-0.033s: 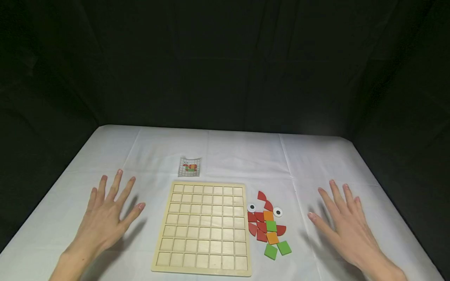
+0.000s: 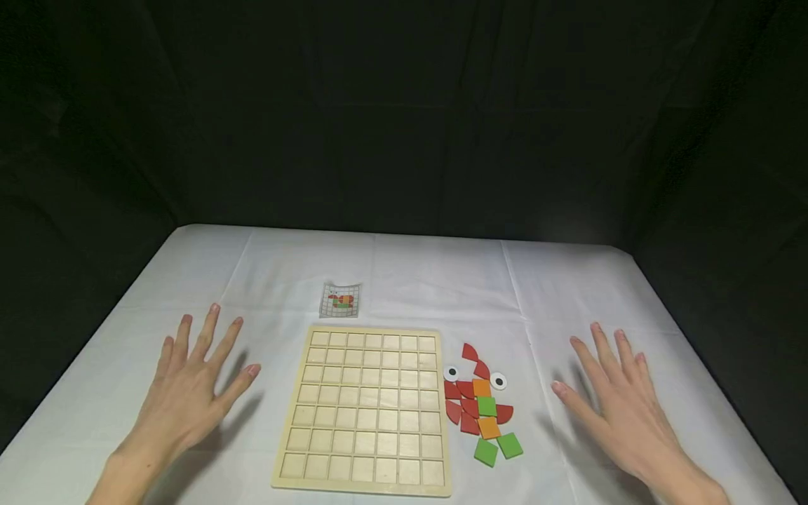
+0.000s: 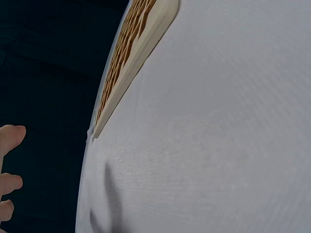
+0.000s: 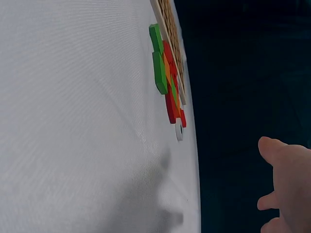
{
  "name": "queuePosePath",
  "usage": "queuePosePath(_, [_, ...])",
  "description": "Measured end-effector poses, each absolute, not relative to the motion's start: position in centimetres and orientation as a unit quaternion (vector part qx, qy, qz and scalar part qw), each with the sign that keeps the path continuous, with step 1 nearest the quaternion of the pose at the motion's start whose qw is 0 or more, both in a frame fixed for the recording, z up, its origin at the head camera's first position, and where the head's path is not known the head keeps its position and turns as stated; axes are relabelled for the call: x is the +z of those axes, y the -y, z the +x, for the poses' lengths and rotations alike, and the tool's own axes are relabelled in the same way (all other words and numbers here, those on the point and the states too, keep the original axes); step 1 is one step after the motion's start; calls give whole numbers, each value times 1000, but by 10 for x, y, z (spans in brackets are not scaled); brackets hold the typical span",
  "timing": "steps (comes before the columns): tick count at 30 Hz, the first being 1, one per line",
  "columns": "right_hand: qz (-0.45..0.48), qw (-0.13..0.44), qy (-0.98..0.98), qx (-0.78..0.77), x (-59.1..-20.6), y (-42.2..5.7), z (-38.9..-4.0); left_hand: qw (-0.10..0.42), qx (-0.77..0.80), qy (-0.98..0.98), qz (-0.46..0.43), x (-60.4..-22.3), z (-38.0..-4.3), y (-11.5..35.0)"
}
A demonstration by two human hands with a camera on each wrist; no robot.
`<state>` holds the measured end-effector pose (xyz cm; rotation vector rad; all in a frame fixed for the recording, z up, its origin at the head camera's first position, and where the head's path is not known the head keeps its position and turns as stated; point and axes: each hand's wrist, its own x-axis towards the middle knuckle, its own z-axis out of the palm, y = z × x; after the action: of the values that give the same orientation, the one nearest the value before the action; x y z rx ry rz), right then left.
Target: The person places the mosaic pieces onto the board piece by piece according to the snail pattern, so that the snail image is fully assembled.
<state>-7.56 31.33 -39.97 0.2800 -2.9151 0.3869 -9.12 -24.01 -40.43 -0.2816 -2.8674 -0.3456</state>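
Note:
My left hand (image 2: 189, 396) hovers palm down over the cloth, left of a pale grid board (image 2: 362, 410), its fingers spread and holding nothing. On the far right, my right hand (image 2: 621, 414) is likewise spread above the cloth with nothing in it. Between the board and that hand lies a cluster of flat pieces: red quarter-circle pieces (image 2: 470, 423), orange squares (image 2: 489, 427), green squares (image 2: 510, 445) and two round eye pieces (image 2: 499, 381). The left wrist view shows the board's edge (image 3: 131, 68) and some fingertips (image 3: 10, 184). Green pieces (image 4: 159, 73) appear in the right wrist view.
A small picture card (image 2: 340, 301) with a coloured figure on a grid lies behind the board. White cloth (image 2: 435, 273) covers the table. Dark curtains (image 2: 404, 119) hang behind it and along both sides.

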Motion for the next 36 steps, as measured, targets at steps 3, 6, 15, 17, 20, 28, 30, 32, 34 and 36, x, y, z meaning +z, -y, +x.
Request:
queuePosePath(3, [97,94,982,130,-399,-313,-76,122,-121,980,-98,-405,-91,238])
queuePosePath(6, [101,94,982,127,-400,-311,-77,122,-123,980,-102,-406,-90,236])
queuePosePath(15, [106,111,981,122,-405,-309,-74,128,-110,980,-107,-409,-89,237])
queuePosePath(17, [107,116,980,121,-405,-309,-75,132,-109,979,-110,-409,-90,236])
queuePosePath(20, [111,123,978,128,-405,-307,-79,138,-111,978,-112,-408,-93,235])
queuePosePath(28, [108,129,972,166,-405,-291,-82,95,-142,978,-120,-410,-100,222])
queuePosePath(30, [111,134,969,177,-407,-285,-83,71,-160,977,-121,-413,-101,219])
queuePosePath(32, [114,138,965,191,-410,-280,-85,47,-185,974,-125,-417,-103,215])
queuePosePath(34, [115,141,961,207,-414,-275,-88,23,-215,968,-128,-422,-104,213])
queuePosePath(36, [112,141,958,223,-418,-271,-90,5,-246,960,-133,-426,-104,211])
